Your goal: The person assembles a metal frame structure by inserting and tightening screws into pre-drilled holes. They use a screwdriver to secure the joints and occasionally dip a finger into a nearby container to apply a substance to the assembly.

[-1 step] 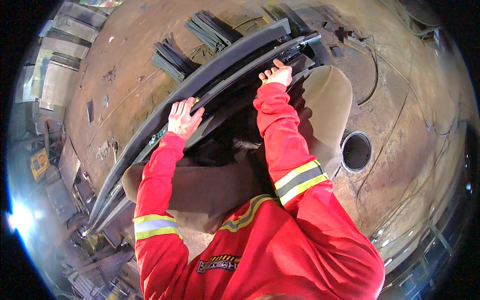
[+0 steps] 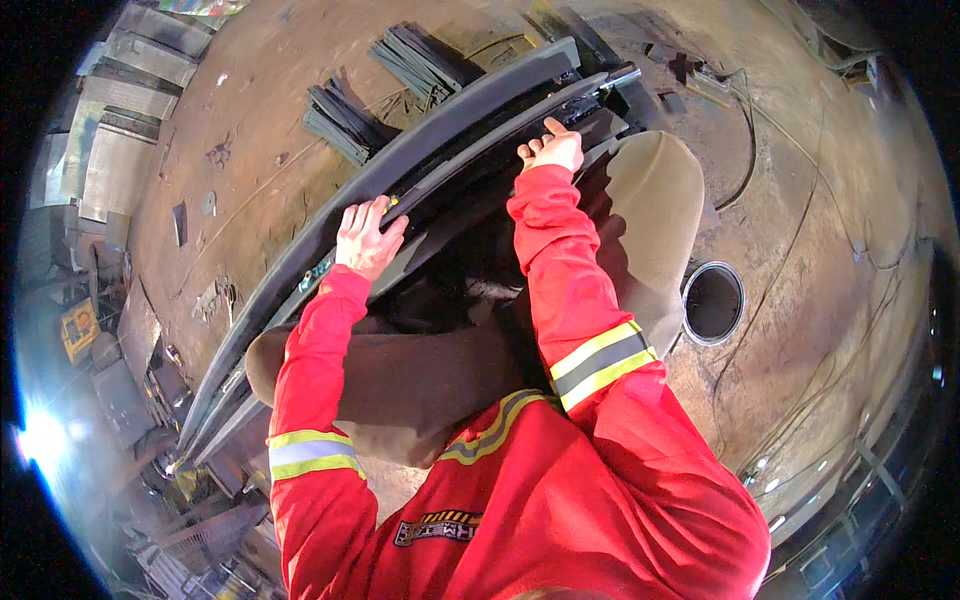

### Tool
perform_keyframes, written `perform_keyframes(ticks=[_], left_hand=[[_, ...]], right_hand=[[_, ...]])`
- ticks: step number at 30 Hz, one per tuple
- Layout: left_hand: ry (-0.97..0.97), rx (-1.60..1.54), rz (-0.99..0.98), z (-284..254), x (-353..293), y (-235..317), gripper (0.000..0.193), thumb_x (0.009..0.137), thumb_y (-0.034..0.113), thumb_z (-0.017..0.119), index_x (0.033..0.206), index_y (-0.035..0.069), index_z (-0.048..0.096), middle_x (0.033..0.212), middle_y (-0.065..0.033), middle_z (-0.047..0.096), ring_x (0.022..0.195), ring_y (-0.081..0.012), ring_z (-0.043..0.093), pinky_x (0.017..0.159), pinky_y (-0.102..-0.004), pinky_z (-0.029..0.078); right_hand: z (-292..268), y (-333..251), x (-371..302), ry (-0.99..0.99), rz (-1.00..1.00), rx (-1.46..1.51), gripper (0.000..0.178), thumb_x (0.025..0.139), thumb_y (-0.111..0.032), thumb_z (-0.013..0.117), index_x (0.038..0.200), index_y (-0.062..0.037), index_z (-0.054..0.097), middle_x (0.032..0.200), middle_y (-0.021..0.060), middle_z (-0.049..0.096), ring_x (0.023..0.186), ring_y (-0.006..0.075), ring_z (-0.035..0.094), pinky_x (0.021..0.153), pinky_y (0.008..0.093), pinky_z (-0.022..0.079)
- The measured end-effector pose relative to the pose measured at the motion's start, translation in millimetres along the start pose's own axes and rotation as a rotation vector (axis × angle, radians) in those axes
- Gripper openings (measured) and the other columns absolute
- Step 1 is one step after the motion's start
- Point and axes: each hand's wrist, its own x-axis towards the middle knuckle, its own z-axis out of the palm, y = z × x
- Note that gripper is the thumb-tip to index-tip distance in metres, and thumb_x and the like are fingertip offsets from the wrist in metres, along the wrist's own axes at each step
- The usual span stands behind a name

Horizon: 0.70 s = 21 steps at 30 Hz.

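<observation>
A long dark metal beam (image 2: 450, 120) with raised edges lies across in front of my bent legs, running from lower left to upper right. My left hand (image 2: 368, 240) is closed over its inner rail, fingers bent across the edge. A small yellow item (image 2: 392, 201) shows beside those fingertips; whether I hold it cannot be made out. Further right, my right hand (image 2: 553, 150) grips the near edge of the same beam, fingers curled and thumb pointing away. Both palms are hidden. Small teal-coloured bits (image 2: 316, 274) sit on the rail left of my left hand.
Two bundles of dark metal strips (image 2: 345, 122) lie beyond the beam. A round open container (image 2: 714, 303) stands right of my knee. Cables (image 2: 752, 140) trail over the brown floor. Metal plates (image 2: 125, 165) are stacked at far left, with a bright light (image 2: 42, 437) below them.
</observation>
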Motion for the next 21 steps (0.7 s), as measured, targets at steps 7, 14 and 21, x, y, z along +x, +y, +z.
perform_keyframes(ticks=[7,14,21], left_hand=[[0.034,-0.034,0.008,1.5,6.9,0.7,0.039,0.061,0.013,0.075,0.098,0.018,0.066,0.109,-0.0141,0.056,0.095,-0.0324,0.057,0.079,-0.0448,0.046],[0.036,-0.039,-0.002,0.0,5.7,0.1,0.039,0.059,0.014,0.076,0.097,0.017,0.067,0.108,-0.0139,0.056,0.095,-0.032,0.056,0.08,-0.045,0.046],[0.01,-0.048,-0.017,-0.4,3.0,-0.3,0.034,0.06,0.015,0.075,0.093,0.016,0.068,0.108,-0.0137,0.056,0.096,-0.0309,0.056,0.082,-0.0441,0.045]], right_hand=[[-26.8,4.5,50.8,-0.237,-0.06,-0.024,0.022,0.092,-0.007,0.05,0.113,-0.0027,0.053,0.076,0.0096,0.057,0.048,0.0182,0.048,0.045,0.0336,0.042],[-15.0,-9.0,29.5,-0.119,-0.052,0.006,0.024,0.092,-0.008,0.052,0.116,-0.0029,0.049,0.087,0.0168,0.065,0.056,0.0246,0.062,0.051,0.0356,0.053],[-33.0,-14.9,78.8,-0.307,0.034,-0.008,0.015,0.091,-0.011,0.053,0.1,-0.0018,0.061,0.08,0.0174,0.066,0.055,0.0236,0.062,0.047,0.0347,0.049]])
